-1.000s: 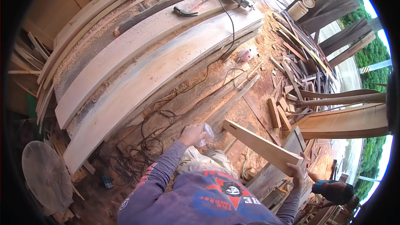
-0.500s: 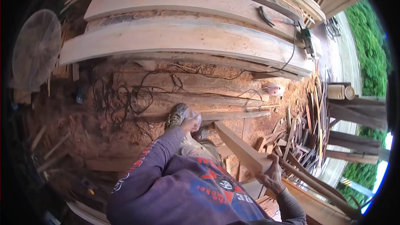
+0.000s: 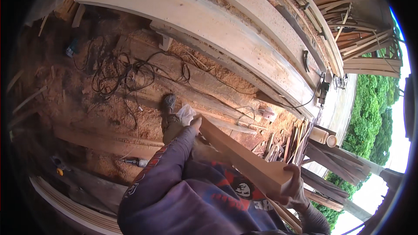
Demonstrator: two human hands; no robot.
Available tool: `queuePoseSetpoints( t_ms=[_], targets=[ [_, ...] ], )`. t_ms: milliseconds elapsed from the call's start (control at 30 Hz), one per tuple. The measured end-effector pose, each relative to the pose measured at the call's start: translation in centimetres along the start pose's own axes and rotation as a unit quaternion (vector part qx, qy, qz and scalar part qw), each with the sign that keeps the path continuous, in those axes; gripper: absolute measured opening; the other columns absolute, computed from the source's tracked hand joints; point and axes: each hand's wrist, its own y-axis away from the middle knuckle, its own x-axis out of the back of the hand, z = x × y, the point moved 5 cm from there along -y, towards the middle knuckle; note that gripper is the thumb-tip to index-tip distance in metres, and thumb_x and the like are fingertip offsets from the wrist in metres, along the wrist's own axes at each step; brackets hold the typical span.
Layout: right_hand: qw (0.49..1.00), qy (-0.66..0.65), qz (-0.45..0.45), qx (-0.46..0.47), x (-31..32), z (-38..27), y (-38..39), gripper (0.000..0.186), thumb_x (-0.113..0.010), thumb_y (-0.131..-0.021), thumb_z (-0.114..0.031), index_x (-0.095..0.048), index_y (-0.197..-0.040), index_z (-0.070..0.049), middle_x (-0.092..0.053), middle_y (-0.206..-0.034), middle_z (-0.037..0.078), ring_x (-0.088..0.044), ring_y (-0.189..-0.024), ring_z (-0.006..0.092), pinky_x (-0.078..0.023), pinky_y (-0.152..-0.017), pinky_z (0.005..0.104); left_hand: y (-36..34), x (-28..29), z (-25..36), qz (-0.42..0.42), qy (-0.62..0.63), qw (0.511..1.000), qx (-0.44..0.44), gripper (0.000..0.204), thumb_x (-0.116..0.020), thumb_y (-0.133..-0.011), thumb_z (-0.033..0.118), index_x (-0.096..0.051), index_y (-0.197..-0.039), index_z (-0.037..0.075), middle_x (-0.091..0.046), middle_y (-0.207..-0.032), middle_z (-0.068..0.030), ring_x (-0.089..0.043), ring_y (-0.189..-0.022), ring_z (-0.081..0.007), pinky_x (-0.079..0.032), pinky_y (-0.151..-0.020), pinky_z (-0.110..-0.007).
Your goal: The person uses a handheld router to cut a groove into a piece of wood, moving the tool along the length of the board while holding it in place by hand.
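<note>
Across the front of my body runs a thick, pale wooden beam (image 3: 244, 152), slanting down to the right. My right hand (image 3: 297, 191) grips its near right end, fingers wrapped over the edge. At the beam's far left end is my left hand (image 3: 197, 124), closed on a crumpled, clear plastic bag (image 3: 186, 114). Whether these left fingers also grip the beam, I cannot tell. Beyond the bag, my shoe (image 3: 170, 102) stands on the sawdust-covered ground.
Long pale planks (image 3: 196, 17) lie on supports ahead. Tangled black cable (image 3: 126, 72) covers the ground at left, near a teal power tool (image 3: 71, 48). Another power tool (image 3: 137, 162) lies by my left arm. Wood scraps (image 3: 289, 143) and a cream container (image 3: 319, 135) are at right.
My view has turned to the right. The beam has come up across my body, held at its right end, and my left hand with the bag now meets its far end.
</note>
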Motion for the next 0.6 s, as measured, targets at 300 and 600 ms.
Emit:
queuePoseSetpoints(
  t_ms=[300,600],
  targets=[
    [0.992,0.032,0.08,0.094,0.4,2.1,-0.5,0.082,-0.081,-0.069,-0.011,-0.033,-0.135,0.001,-0.058,-0.128,0.028,-0.065,-0.11,0.0385,-0.052,-0.094,0.0449,4.1,0.3,8.0,-0.129,0.238,0.961,-0.048,0.067,-0.051,-0.1,0.064,-0.049,-0.148,0.016,-0.055,-0.144,-0.0144,-0.057,-0.127,-0.0362,-0.049,-0.101,-0.059],
    [0.975,-0.088,0.139,0.146,11.8,13.4,-0.8,0.063,-0.086,-0.066,-0.03,-0.06,-0.123,-0.028,-0.042,-0.133,0.02,-0.056,-0.115,0.0374,-0.05,-0.093,0.047,-2.9,-1.5,15.0,-0.313,0.443,0.738,-0.401,0.078,-0.043,-0.102,0.067,-0.046,-0.15,0.006,-0.057,-0.142,-0.0152,-0.059,-0.124,-0.0365,-0.049,-0.105,-0.049]
  ],
)
